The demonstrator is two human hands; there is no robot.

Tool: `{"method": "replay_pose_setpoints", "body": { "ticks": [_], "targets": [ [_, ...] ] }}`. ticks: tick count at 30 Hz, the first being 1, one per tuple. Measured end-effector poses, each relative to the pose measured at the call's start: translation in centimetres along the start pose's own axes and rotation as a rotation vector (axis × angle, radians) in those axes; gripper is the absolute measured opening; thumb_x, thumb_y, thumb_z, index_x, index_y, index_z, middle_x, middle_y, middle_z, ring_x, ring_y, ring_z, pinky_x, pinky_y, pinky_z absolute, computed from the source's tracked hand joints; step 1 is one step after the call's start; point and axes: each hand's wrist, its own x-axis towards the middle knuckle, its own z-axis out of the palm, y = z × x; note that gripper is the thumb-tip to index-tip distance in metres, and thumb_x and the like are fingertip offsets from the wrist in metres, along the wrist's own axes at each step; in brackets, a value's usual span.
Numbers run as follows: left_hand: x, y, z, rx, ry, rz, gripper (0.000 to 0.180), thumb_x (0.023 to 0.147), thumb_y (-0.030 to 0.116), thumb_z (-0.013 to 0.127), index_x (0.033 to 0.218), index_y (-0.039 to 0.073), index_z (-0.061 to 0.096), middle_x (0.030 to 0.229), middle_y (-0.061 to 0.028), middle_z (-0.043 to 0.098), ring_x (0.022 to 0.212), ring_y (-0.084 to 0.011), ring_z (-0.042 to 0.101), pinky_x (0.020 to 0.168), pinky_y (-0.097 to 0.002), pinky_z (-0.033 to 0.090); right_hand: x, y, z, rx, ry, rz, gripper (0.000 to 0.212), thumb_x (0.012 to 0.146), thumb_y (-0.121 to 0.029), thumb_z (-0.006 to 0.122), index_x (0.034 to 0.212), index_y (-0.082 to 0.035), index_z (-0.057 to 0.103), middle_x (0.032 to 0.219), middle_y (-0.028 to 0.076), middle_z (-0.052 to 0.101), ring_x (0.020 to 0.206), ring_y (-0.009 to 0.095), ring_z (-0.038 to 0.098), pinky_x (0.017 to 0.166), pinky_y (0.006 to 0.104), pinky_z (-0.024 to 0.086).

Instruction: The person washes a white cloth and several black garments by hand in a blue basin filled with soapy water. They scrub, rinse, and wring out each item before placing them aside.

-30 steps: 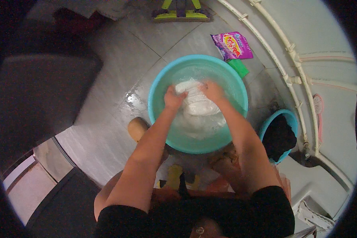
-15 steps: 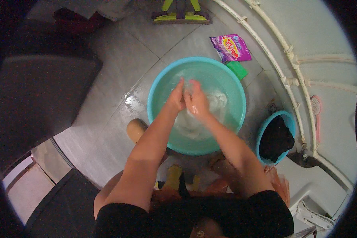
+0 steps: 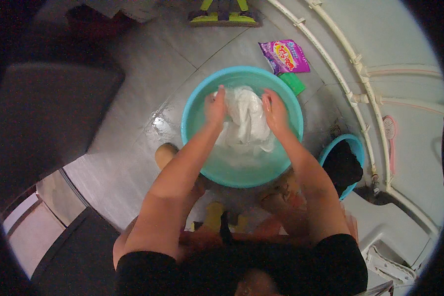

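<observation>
A wet white cloth is bunched up in the water of a turquoise basin, partly raised above the surface. My left hand is closed on its left side, thumb pointing away from me. On the opposite side, my right hand grips the cloth's edge, with its fingertips partly hidden by the fabric. The lower part of the cloth spreads out under cloudy water.
Beyond the basin lie a purple packet and a green block. A smaller blue basin with black fabric stands at right, near white wall pipes and a pink brush. A yellow-green mop head is at the far side.
My hands were close together over the water, with the cloth submerged. Now they are apart on either side of the cloth, which has risen and bunched between them.
</observation>
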Motion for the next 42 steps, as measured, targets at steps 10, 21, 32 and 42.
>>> {"method": "replay_pose_setpoints", "body": {
  "ticks": [10, 21, 32, 42],
  "targets": [
    [-2.3, -7.1, -2.1, 1.075, -0.234, 0.236, 0.08, 0.077, 0.053, 0.069, 0.122, -0.01, 0.049, 0.123, -0.0255, 0.055, 0.112, -0.0402, 0.054, 0.092, -0.0449, 0.045, -3.4, 0.9, 1.3, -0.268, -0.35, 0.085, 0.083, 0.079, -0.049, 0.068, 0.136, 0.003, 0.038, 0.134, 0.027, 0.042, 0.121, 0.045, 0.042, 0.098, 0.0499, 0.039],
    [2.0, -11.5, -0.7, -0.34, -0.475, -0.408, 0.064, 0.095, 0.054, 0.04, 0.139, 0.006, 0.042, 0.134, -0.0157, 0.05, 0.122, -0.0276, 0.049, 0.1, -0.0464, 0.039, -3.7, -0.8, 6.7, -0.156, -0.059, 0.375, 0.078, 0.087, -0.047, 0.058, 0.141, 0.002, 0.032, 0.13, 0.031, 0.048, 0.115, 0.043, 0.053, 0.095, 0.0441, 0.043],
    [1.2, -8.2, -1.5, -0.009, -0.556, -0.147, 0.051, 0.095, 0.046, 0.044, 0.128, 0.008, 0.051, 0.121, -0.01, 0.059, 0.108, -0.0294, 0.057, 0.093, -0.0435, 0.044, -1.0, -9.0, 2.9, 0.113, -0.247, 0.357, 0.072, 0.086, -0.053, 0.056, 0.137, -0.005, 0.042, 0.126, 0.028, 0.053, 0.115, 0.043, 0.053, 0.096, 0.0457, 0.042],
    [3.5, -0.5, -3.2, 0.889, -0.059, 0.538, 0.043, 0.085, 0.032, 0.061, 0.112, -0.002, 0.057, 0.109, -0.0242, 0.06, 0.099, -0.0405, 0.059, 0.086, -0.0466, 0.048, -2.9, -5.5, -4.5, -0.443, 0.003, -0.327, 0.041, 0.084, -0.03, 0.063, 0.114, -0.002, 0.056, 0.114, 0.02, 0.057, 0.112, 0.035, 0.053, 0.096, 0.0442, 0.043]
  ]
}}
